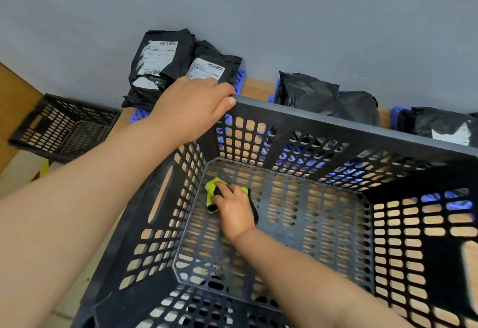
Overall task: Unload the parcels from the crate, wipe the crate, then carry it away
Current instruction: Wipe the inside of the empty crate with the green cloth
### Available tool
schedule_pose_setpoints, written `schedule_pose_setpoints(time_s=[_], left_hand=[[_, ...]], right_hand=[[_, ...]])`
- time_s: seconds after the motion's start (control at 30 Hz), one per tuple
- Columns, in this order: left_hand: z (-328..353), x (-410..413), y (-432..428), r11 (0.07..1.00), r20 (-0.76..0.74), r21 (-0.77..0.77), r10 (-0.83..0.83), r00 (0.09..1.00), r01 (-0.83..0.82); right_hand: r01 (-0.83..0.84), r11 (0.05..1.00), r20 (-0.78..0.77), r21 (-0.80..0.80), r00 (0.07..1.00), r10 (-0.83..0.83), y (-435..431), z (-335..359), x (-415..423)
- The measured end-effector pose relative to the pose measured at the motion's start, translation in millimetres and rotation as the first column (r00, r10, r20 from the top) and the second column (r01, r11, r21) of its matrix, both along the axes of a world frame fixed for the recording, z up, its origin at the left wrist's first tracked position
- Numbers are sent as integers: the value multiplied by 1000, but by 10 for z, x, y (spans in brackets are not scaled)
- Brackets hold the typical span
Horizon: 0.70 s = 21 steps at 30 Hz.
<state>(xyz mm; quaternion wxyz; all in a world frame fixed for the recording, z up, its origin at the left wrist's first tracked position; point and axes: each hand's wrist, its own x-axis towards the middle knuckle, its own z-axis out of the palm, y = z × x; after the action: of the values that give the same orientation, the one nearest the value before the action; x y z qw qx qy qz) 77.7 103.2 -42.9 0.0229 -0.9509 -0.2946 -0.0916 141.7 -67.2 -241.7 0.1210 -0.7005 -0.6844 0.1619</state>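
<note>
A large black perforated crate (336,125) fills the lower right of the head view, with no parcels inside. My left hand (191,110) grips its far left corner rim. Down on the crate floor near the far left corner, my right hand (232,210) presses a yellow-green and black cloth (213,188), fingers curled over it. Black parcels with white labels (165,63) lean against the grey wall behind the crate. More black parcels (323,97) lie to the right along the wall.
A smaller black crate (64,128) sits tilted on the floor at the left. Blue plastic pallets (239,80) lie under the parcels along the wall. A further parcel (445,125) rests at the far right. The floor is wood-coloured.
</note>
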Motion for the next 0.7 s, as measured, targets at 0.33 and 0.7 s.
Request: schedule_pose_setpoints(time_s=[0.33, 0.7], left_hand=[[8, 5, -6, 1000, 9, 15, -6, 1000, 6], [49, -12, -51, 999, 27, 29, -18, 999, 17]], right_hand=[[202, 978, 124, -44, 973, -195, -729, 110, 907], [591, 793, 465, -149, 750, -471, -1720, 288, 1705]])
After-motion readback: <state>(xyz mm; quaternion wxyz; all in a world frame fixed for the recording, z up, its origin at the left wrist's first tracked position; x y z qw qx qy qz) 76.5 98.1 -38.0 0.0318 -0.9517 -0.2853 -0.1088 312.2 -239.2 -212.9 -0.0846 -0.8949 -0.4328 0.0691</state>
